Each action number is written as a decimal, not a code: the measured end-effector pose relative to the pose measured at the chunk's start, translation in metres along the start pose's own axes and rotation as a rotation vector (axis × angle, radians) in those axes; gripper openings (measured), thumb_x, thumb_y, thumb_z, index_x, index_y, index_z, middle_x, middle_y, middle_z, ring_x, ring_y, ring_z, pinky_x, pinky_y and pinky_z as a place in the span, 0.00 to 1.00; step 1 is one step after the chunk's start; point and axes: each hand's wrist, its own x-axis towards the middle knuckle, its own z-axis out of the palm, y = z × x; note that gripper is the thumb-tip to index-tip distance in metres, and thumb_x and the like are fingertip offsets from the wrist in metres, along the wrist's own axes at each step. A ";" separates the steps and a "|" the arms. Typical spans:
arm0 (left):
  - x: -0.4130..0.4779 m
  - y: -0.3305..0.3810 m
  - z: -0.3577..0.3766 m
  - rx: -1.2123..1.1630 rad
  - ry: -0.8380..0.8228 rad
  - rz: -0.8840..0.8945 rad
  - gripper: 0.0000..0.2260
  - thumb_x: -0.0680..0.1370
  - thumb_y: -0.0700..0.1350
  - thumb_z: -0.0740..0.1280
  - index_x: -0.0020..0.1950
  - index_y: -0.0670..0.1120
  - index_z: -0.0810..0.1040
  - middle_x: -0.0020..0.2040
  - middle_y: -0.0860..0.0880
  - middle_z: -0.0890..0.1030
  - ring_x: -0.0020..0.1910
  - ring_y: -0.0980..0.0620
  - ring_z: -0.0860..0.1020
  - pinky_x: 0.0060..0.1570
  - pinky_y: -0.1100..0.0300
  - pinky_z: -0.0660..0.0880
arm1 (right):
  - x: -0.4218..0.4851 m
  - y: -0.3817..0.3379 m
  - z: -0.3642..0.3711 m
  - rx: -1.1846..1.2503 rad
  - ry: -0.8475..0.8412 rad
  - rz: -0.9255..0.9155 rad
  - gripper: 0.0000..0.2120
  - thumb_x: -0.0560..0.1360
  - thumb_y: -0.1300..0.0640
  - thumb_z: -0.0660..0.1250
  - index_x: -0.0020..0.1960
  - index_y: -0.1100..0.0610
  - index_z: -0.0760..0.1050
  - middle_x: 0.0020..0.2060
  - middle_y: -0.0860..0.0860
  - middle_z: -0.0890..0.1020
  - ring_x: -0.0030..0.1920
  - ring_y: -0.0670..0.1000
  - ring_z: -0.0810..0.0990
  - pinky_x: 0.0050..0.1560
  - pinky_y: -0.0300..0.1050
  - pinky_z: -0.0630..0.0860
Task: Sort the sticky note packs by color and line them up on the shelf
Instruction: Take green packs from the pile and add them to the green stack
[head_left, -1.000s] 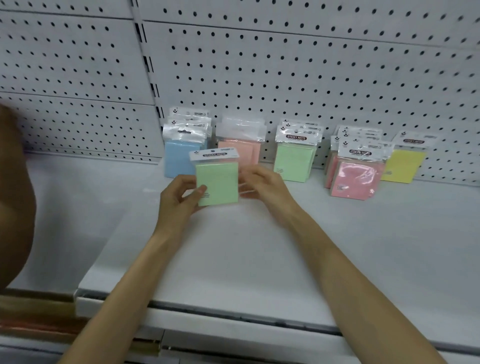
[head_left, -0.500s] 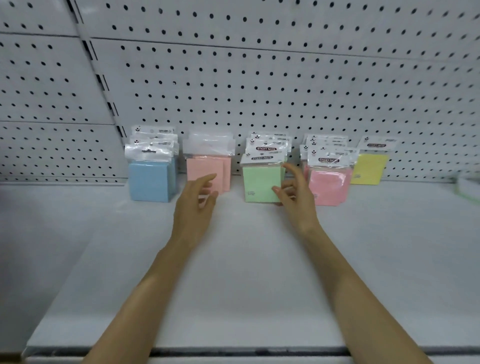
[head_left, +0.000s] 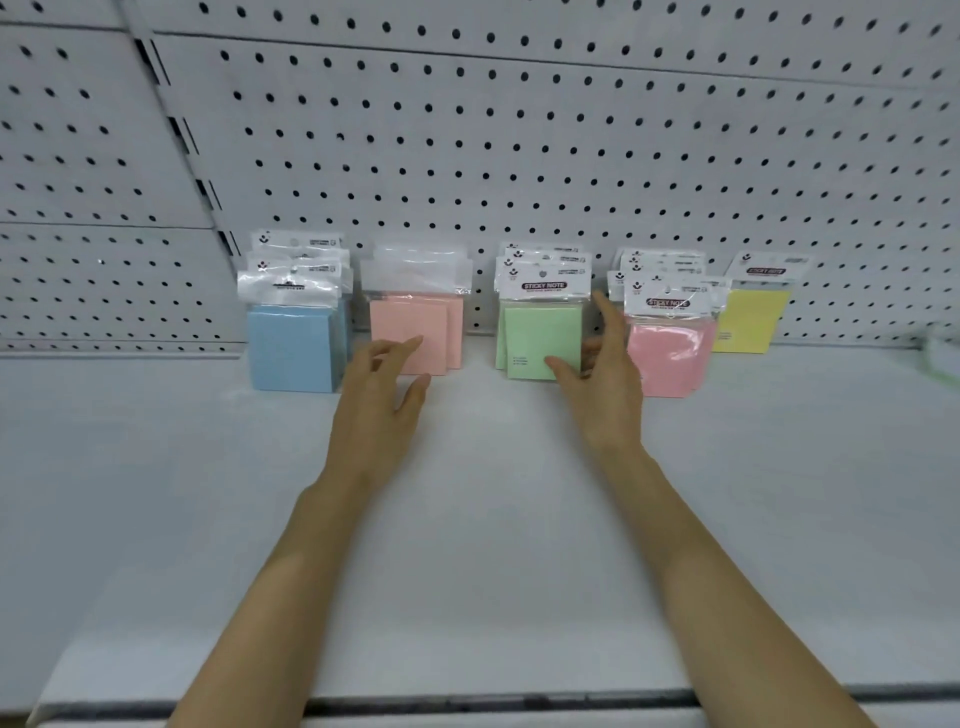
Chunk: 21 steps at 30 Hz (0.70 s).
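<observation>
Nearest me, at six o'clock, the white shelf (head_left: 467, 545) stretches away under both arms. My left hand (head_left: 379, 400) is open, fingers loosely spread, holding nothing, just in front of the peach packs (head_left: 410, 332) at eleven o'clock. My right hand (head_left: 602, 395) is open too; its thumb touches the lower right corner of the front green pack (head_left: 540, 338) at twelve o'clock.

I judge this green pack is being settled into its row. The next move calls for letting go without tipping it.

It stands upright, overlapping its fellows, under a clear header reading "STICKY NOTE". Blue packs (head_left: 293, 348) stand at ten o'clock, pink packs (head_left: 665, 358) at one and a yellow pack (head_left: 748, 319) at two, all before the pegboard (head_left: 519, 156).
</observation>
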 end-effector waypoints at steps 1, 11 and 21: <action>0.001 -0.001 0.000 0.008 0.001 0.001 0.18 0.78 0.43 0.64 0.68 0.49 0.72 0.63 0.47 0.69 0.59 0.51 0.70 0.55 0.63 0.67 | 0.000 0.000 0.001 -0.024 0.016 0.008 0.37 0.71 0.59 0.71 0.73 0.46 0.55 0.54 0.49 0.75 0.47 0.49 0.76 0.51 0.52 0.75; 0.000 0.002 0.000 0.001 -0.023 -0.033 0.17 0.80 0.47 0.60 0.70 0.51 0.71 0.66 0.47 0.67 0.61 0.52 0.69 0.58 0.62 0.65 | -0.004 -0.006 0.007 -0.416 0.052 -0.049 0.34 0.72 0.55 0.71 0.73 0.53 0.57 0.72 0.57 0.60 0.72 0.56 0.60 0.56 0.55 0.74; -0.003 0.006 -0.001 0.246 -0.081 0.008 0.27 0.76 0.62 0.49 0.70 0.53 0.70 0.66 0.47 0.68 0.63 0.47 0.69 0.64 0.49 0.66 | -0.010 -0.011 -0.001 -0.295 -0.065 -0.152 0.29 0.75 0.58 0.67 0.72 0.56 0.60 0.65 0.57 0.66 0.64 0.57 0.67 0.57 0.53 0.72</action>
